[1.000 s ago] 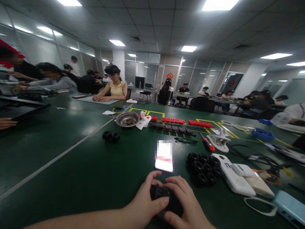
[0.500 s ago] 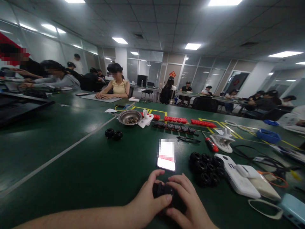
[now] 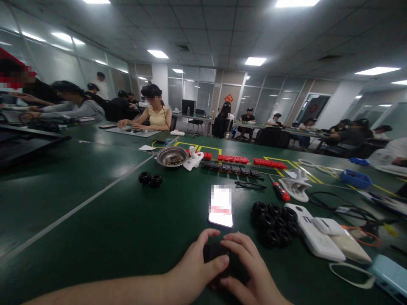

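Between both my hands, low in the middle of the head view, is a black wheel (image 3: 212, 251), partly covered by the fingers and blurred in its detail. My left hand (image 3: 193, 264) grips it from the left, thumb across the near side and index finger curled over the far side. On the right, the curved fingers and thumb of my right hand (image 3: 252, 267) close around the wheel's other side. Several similar black wheels (image 3: 274, 224) are bunched on the table to the right. Two more black wheels (image 3: 150, 179) stand to the left. Straight ahead lies a lit phone (image 3: 221, 207).
A metal bowl (image 3: 172, 157) with small brass-coloured parts sits farther off, beside a white bracket (image 3: 193, 160). Red strips (image 3: 270, 163) and a black strip of parts (image 3: 231, 168) lie behind the phone. A screwdriver (image 3: 281, 191), white power bank (image 3: 313, 237) and blue tray (image 3: 355, 179) are rightward.
The black wheel has turned slightly in my hands and shows less of its shiny side. My hands stay in nearly the same place. The view has shifted a little.
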Demonstrator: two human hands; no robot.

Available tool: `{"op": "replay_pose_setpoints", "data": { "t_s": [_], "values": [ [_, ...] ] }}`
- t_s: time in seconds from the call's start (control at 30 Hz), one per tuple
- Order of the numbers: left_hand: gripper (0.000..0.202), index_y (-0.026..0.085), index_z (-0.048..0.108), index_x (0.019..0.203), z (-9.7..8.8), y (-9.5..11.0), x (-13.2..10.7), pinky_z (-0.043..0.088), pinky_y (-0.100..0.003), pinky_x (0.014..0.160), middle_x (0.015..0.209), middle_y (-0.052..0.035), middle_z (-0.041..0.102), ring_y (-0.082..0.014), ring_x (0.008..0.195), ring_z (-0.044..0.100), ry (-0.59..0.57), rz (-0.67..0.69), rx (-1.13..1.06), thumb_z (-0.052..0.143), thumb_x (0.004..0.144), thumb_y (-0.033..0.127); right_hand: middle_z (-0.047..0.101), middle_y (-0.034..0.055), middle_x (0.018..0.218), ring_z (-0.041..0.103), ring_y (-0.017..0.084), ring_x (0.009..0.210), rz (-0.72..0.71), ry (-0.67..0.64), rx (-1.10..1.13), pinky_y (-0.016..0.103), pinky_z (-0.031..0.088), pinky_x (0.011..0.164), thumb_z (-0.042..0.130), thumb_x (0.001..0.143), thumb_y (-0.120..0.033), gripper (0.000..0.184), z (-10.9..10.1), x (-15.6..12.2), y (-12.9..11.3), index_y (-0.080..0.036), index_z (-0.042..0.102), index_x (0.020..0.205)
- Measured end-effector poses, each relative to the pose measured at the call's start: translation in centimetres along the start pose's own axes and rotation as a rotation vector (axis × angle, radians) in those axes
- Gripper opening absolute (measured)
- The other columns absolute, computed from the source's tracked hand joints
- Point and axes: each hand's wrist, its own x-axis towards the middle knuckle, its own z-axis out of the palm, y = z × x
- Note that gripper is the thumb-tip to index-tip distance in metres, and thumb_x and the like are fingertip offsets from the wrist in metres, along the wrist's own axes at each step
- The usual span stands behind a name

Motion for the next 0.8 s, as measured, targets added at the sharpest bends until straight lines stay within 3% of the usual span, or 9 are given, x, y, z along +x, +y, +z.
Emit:
{"op": "replay_pose_setpoints", "data": {
  "t_s": [0.07,0.13,0.23,0.3,0.47,0.6,0.7,0.8],
  "values": [
    [0.064,0.018,0.032,0.108,0.1,-0.1,0.1,0.039,-0.023,0.043,0.083,-0.0045,0.053,-0.0096,0.049,0.051,-0.007,-0.005,-0.026,0.062,0.06,0.049,0.048,0.0119,0.112,0.048,0.026,0.105,0.009,-0.002,-0.004,0.037,0.044,0.086,0.061,0.073,-0.033,0.043,0.1,-0.1,0.1,-0.02,0.047,0.111],
    [0.066,0.019,0.032,0.107,0.2,-0.2,0.3,0.04,-0.021,0.042,0.084,-0.0036,0.05,-0.0108,0.054,0.052,0.01,0.017,-0.054,0.065,0.057,0.046,0.047,0.013,0.114,0.047,0.028,0.106,0.045,-0.015,0.004,0.039,0.044,0.085,0.061,0.071,-0.04,0.048,0.1,-0.1,0.3,-0.019,0.046,0.112],
    [0.071,0.021,0.032,0.108,0.3,-0.2,0.3,0.042,-0.02,0.043,0.088,-0.0027,0.046,-0.0134,0.064,0.054,0.05,0.015,-0.072,0.069,0.052,0.043,0.049,0.0124,0.11,0.049,0.026,0.102,0.093,-0.037,0.037,0.038,0.045,0.083,0.056,0.075,-0.044,0.04,0.1,0.0,0.3,-0.019,0.051,0.106],
    [0.07,0.021,0.031,0.108,0.2,-0.1,0.3,0.042,-0.02,0.043,0.086,-0.0017,0.046,-0.0123,0.062,0.054,0.048,0.008,-0.076,0.068,0.053,0.046,0.05,0.011,0.108,0.049,0.024,0.102,0.078,-0.042,0.049,0.036,0.045,0.083,0.056,0.076,-0.039,0.034,0.1,0.0,0.2,-0.02,0.051,0.104],
    [0.058,0.017,0.033,0.102,0.2,0.3,0.5,0.039,-0.02,0.04,0.073,0.0003,0.052,-0.0088,0.048,0.051,0.028,-0.033,-0.075,0.057,0.062,0.053,0.047,0.0114,0.114,0.046,0.025,0.107,0.005,-0.057,0.004,0.036,0.043,0.087,0.059,0.073,-0.025,0.043,0.3,-0.1,0.1,-0.021,0.046,0.114],
    [0.059,0.017,0.034,0.101,0.2,0.6,0.2,0.043,-0.023,0.05,0.078,0.0002,0.049,-0.0124,0.064,0.054,0.051,0.016,-0.087,0.064,0.058,0.045,0.047,0.0133,0.116,0.046,0.029,0.108,0.091,-0.079,-0.022,0.041,0.043,0.087,0.064,0.067,-0.041,0.053,0.3,-0.1,0.3,-0.019,0.049,0.113],
    [0.065,0.019,0.034,0.104,0.2,0.8,0.1,0.044,-0.024,0.056,0.083,0.0003,0.047,-0.0145,0.073,0.055,0.053,0.026,-0.069,0.069,0.053,0.042,0.051,0.0123,0.109,0.05,0.027,0.102,0.103,-0.051,-0.025,0.038,0.045,0.084,0.063,0.068,-0.045,0.044,0.1,0.1,0.1,-0.019,0.055,0.102],
    [0.065,0.02,0.034,0.105,0.2,0.7,0.4,0.043,-0.023,0.048,0.083,-0.0006,0.049,-0.0132,0.063,0.056,0.045,-0.052,-0.047,0.064,0.056,0.049,0.053,0.0112,0.106,0.052,0.025,0.1,0.022,-0.002,-0.064,0.035,0.046,0.083,0.061,0.073,-0.035,0.035,-0.1,0.2,-0.2,-0.019,0.054,0.104]
  ]
}}
